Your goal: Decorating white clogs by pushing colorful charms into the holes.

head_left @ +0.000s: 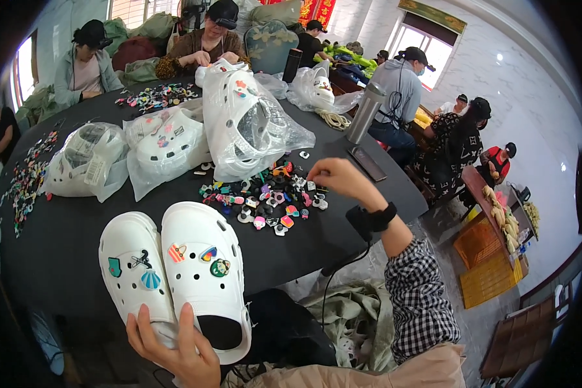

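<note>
My left hand (178, 352) grips a pair of white clogs side by side at the heel end, toes pointing away from me. On the left clog (126, 236) sit a teal patch charm, a dark crossed-stick charm and a blue shell charm. The right clog (191, 226) carries a striped bag charm, a colourful curved charm and a round green charm. Beyond them, a loose pile of shoe charms (268, 200) lies on the table. My right hand (343, 178) reaches over its right edge, fingers pinched together; whatever is between the fingertips is too small to make out.
Bagged white clogs (239, 129) stand behind the pile, with more bagged clogs (165, 145) to their left. A phone (367, 163) and a steel flask (366, 113) are near the right edge of the dark table (64, 249). Several people sit around and beyond.
</note>
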Action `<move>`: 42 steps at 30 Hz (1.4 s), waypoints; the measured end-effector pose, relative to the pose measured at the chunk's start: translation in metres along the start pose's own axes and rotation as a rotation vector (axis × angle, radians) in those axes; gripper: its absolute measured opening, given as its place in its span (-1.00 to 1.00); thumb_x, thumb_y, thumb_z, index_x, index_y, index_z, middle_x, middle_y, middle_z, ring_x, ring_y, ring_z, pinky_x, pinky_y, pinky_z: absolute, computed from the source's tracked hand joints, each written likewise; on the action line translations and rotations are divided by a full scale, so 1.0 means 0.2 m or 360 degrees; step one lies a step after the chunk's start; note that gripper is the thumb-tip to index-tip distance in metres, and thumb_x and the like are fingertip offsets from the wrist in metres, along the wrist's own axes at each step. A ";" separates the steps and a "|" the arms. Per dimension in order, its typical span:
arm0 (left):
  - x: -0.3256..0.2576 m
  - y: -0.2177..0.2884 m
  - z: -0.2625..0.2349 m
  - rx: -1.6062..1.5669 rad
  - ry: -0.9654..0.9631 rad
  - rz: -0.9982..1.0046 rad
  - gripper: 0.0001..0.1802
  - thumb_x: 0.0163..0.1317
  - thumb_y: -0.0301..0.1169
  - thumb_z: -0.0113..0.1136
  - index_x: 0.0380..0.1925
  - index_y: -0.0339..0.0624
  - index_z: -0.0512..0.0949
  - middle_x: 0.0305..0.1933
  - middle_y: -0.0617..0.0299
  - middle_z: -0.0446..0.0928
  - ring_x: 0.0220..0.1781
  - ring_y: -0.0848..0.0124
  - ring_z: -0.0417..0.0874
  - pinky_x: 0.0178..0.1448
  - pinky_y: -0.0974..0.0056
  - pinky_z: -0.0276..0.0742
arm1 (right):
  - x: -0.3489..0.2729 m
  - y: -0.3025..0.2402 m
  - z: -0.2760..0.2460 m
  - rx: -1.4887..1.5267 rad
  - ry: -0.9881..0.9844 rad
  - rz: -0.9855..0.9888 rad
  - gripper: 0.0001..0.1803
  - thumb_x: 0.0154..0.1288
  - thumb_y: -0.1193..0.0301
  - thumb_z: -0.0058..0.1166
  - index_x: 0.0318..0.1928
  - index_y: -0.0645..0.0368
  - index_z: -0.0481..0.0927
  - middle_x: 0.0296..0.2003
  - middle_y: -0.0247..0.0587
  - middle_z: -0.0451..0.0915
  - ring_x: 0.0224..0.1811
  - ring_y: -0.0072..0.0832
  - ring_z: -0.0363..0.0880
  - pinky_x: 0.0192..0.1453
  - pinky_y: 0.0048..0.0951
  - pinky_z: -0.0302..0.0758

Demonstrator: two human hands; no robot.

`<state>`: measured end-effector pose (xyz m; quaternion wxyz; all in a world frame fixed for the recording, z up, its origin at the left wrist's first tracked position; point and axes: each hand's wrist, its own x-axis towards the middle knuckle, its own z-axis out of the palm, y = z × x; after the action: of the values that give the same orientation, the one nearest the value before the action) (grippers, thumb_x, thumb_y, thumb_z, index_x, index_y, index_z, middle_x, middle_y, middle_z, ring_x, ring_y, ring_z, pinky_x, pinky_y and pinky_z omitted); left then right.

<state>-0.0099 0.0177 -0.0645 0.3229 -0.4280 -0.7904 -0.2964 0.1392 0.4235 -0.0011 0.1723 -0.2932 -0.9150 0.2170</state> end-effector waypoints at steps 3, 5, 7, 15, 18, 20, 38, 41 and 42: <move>0.01 0.01 0.00 -0.0023 -0.0001 -0.0004 -0.73 0.33 -0.37 0.21 -0.01 0.12 0.73 0.33 -0.09 0.30 0.37 -0.17 0.23 0.40 -0.17 0.23 | -0.07 0.13 0.14 -0.0190 -0.0098 -0.0135 -0.81 0.17 0.46 0.25 -0.22 0.29 0.65 -0.32 -0.05 0.67 -0.31 -0.23 0.65 -0.19 -0.28 0.55; 0.01 0.02 -0.01 -0.0020 -0.0005 -0.0003 -0.73 0.33 -0.37 0.22 0.00 0.12 0.73 0.33 -0.09 0.30 0.37 -0.17 0.23 0.40 -0.18 0.24 | -0.11 0.13 0.21 -0.0310 -0.0002 -0.0197 -0.79 0.14 0.46 0.27 -0.23 0.30 0.62 -0.32 -0.05 0.66 -0.29 -0.21 0.64 -0.17 -0.28 0.54; 0.01 0.01 -0.01 -0.0010 -0.0011 0.0000 -0.72 0.32 -0.37 0.22 0.00 0.12 0.73 0.33 -0.09 0.29 0.37 -0.17 0.23 0.40 -0.18 0.23 | -0.11 0.13 0.22 -0.0271 0.0019 -0.0207 -0.74 0.09 0.47 0.33 -0.27 0.34 0.54 -0.34 -0.04 0.63 -0.24 -0.15 0.63 -0.12 -0.28 0.53; 0.00 0.01 0.01 0.0001 -0.0002 -0.0004 -0.70 0.31 -0.38 0.21 0.03 0.13 0.71 0.34 -0.09 0.29 0.37 -0.17 0.23 0.41 -0.18 0.23 | -0.18 0.00 0.16 0.0031 0.0167 -0.0032 -0.75 0.10 0.51 0.33 -0.23 0.35 0.58 -0.30 0.04 0.66 -0.22 -0.12 0.67 -0.11 -0.24 0.56; 0.00 0.01 0.00 -0.0007 0.0004 -0.0003 -0.69 0.31 -0.39 0.22 0.03 0.14 0.71 0.34 -0.08 0.29 0.37 -0.17 0.24 0.41 -0.18 0.24 | -0.20 0.00 0.16 -0.0010 0.0179 -0.0096 -0.76 0.13 0.51 0.32 -0.21 0.34 0.59 -0.30 0.03 0.66 -0.21 -0.12 0.67 -0.10 -0.24 0.57; 0.01 0.02 0.00 -0.0005 0.0018 -0.0006 -0.69 0.31 -0.39 0.22 0.04 0.15 0.71 0.34 -0.08 0.30 0.37 -0.16 0.24 0.40 -0.17 0.24 | -0.19 -0.02 0.15 -0.0064 0.0179 -0.0146 -0.76 0.14 0.51 0.31 -0.20 0.34 0.59 -0.30 0.03 0.66 -0.21 -0.13 0.67 -0.09 -0.24 0.57; -0.01 0.01 0.00 0.0007 -0.0004 0.0007 -0.71 0.34 -0.35 0.19 0.03 0.12 0.71 0.33 -0.12 0.30 0.37 -0.18 0.24 0.40 -0.21 0.23 | 0.17 0.07 0.29 0.0059 0.0116 -0.0236 -0.78 0.29 0.51 0.09 -0.07 0.27 0.52 -0.21 0.10 0.68 -0.10 0.08 0.65 0.00 -0.06 0.54; -0.02 0.00 0.01 -0.0005 -0.0025 -0.0005 -0.71 0.35 -0.34 0.17 0.03 0.11 0.71 0.33 -0.12 0.29 0.38 -0.18 0.22 0.40 -0.21 0.21 | 0.13 0.02 0.29 0.0021 -0.0003 -0.0367 -0.74 0.31 0.52 0.09 0.00 0.28 0.48 -0.15 0.07 0.67 -0.04 0.03 0.64 0.05 -0.11 0.54; -0.01 0.00 0.02 -0.0004 -0.0025 0.0001 -0.71 0.35 -0.35 0.17 0.03 0.11 0.71 0.34 -0.12 0.29 0.38 -0.19 0.22 0.40 -0.21 0.21 | 0.12 0.03 0.29 0.0029 -0.0016 -0.0428 -0.74 0.31 0.53 0.09 0.00 0.29 0.47 -0.13 0.07 0.66 -0.02 0.02 0.63 0.07 -0.12 0.53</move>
<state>-0.0096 0.0190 -0.0689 0.3162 -0.4309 -0.7925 -0.2938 0.0979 0.4248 -0.0478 0.1979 -0.1653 -0.9449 0.2016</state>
